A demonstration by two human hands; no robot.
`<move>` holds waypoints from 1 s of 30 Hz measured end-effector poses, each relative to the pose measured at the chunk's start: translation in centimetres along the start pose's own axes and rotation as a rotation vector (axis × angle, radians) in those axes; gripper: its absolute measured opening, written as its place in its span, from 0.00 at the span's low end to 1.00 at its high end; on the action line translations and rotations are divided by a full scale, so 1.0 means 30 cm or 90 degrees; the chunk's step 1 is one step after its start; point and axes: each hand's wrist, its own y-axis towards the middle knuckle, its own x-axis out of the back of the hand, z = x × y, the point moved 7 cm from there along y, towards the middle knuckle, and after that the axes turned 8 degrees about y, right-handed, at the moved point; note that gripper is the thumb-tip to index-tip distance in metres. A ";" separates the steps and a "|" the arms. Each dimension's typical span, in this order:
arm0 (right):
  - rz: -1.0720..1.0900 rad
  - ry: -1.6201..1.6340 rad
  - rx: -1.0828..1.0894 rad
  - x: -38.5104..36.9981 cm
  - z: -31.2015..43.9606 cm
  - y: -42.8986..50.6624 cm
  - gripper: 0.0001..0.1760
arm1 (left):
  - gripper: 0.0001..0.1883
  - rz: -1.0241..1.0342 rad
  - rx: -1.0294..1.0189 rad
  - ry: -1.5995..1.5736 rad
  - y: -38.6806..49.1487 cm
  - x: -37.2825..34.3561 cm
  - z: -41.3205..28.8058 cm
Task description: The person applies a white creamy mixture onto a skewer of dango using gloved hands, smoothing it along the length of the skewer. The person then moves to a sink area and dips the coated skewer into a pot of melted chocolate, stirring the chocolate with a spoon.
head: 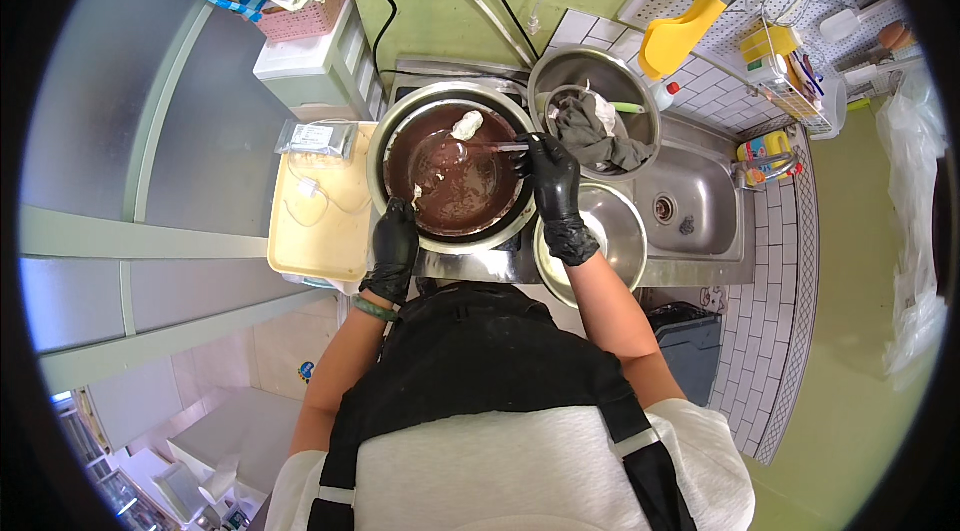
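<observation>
A wide metal bowl [379, 133] stands before me with a dark brown, chocolate-like mixture [465, 189] in its inner bowl. A white lump [467, 125] lies on the mixture near the far side. My right hand [553, 182], in a black glove, grips the handle of a spatula [499, 147] at the bowl's right side; the spatula's head is in or just over the mixture and looks see-through. My left hand [394, 242], also gloved in black, is at the bowl's near left rim with its fingers closed on the edge. A green bangle [373, 308] circles the left wrist.
Right of the bowl stand a metal bowl [649, 92] holding grey cloths and a second metal bowl [637, 219]. Farther right is a steel sink [701, 193] with a tap. A cream tray [289, 246] with a cable and a packet lies left. Yellow spatulas [675, 32] hang above.
</observation>
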 end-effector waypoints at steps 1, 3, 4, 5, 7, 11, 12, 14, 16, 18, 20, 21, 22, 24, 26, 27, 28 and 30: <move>-0.004 -0.041 0.043 -0.008 0.025 -0.003 0.11 | 0.08 -0.003 0.004 0.023 -0.001 0.001 0.002; 0.001 -0.148 0.122 -0.024 0.072 -0.008 0.10 | 0.08 -0.017 -0.016 -0.007 -0.002 0.005 -0.003; 0.018 -0.155 0.167 -0.033 0.098 -0.010 0.10 | 0.08 -0.025 -0.022 0.002 -0.003 0.007 -0.004; 0.022 -0.182 0.196 -0.035 0.119 -0.008 0.10 | 0.08 -0.028 -0.025 -0.022 -0.004 0.008 -0.005; 0.023 -0.236 0.255 -0.037 0.158 -0.003 0.09 | 0.08 -0.041 -0.028 -0.022 -0.008 0.012 -0.006; 0.017 -0.354 0.360 -0.037 0.205 0.017 0.08 | 0.08 -0.035 -0.019 -0.057 -0.015 0.011 -0.005; 0.018 -0.360 0.373 -0.035 0.209 0.025 0.08 | 0.08 -0.024 -0.010 -0.071 -0.016 0.008 -0.003; 0.023 -0.374 0.392 -0.031 0.213 0.035 0.08 | 0.08 -0.025 -0.017 -0.097 -0.018 0.012 -0.006; 0.030 -0.385 0.409 -0.031 0.216 0.040 0.08 | 0.08 -0.052 -0.052 -0.112 -0.022 0.026 -0.019; 0.037 -0.402 0.421 -0.033 0.218 0.039 0.08 | 0.10 -0.021 -0.040 -0.090 -0.023 0.019 -0.015; 0.034 -0.417 0.448 -0.036 0.223 0.031 0.08 | 0.10 0.005 -0.015 -0.080 -0.022 0.012 -0.006; 0.029 -0.426 0.466 -0.035 0.226 0.025 0.08 | 0.09 0.016 0.007 -0.085 -0.021 0.007 0.002; 0.020 -0.435 0.485 -0.033 0.228 0.019 0.08 | 0.08 0.028 0.029 -0.090 -0.021 0.002 0.012; -0.014 -0.375 0.405 0.004 0.202 0.034 0.08 | 0.08 0.023 0.038 -0.112 -0.017 -0.001 0.021; -0.054 -0.290 0.317 0.052 0.161 0.045 0.09 | 0.08 0.016 0.039 -0.108 -0.014 -0.005 0.031; -0.060 -0.272 0.301 0.069 0.142 0.047 0.10 | 0.08 0.013 0.035 -0.094 -0.010 -0.007 0.036; -0.066 -0.255 0.283 0.088 0.121 0.048 0.10 | 0.08 0.011 0.033 -0.079 -0.009 -0.010 0.042; -0.078 -0.230 0.240 0.119 0.068 0.047 0.11 | 0.09 0.009 0.045 -0.078 -0.002 -0.018 0.058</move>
